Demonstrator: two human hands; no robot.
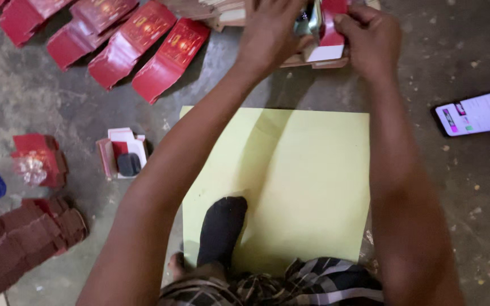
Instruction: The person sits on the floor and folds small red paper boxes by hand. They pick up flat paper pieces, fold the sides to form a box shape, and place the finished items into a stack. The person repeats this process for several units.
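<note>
Folding a red-and-white carton (327,34) at the far edge of the floor (426,187), beyond the yellow sheet (301,187). Left hand (270,31) and right hand (370,37) both grip it closed-fingered. Next move, judged: pressing the flap needs steady counter-hold.

A single head-worn camera looks steeply down and forward from close above the seated person's lap. Both forearms run up the frame to the top edge. The concrete floor (41,102) fills the rest of the frame.
</note>
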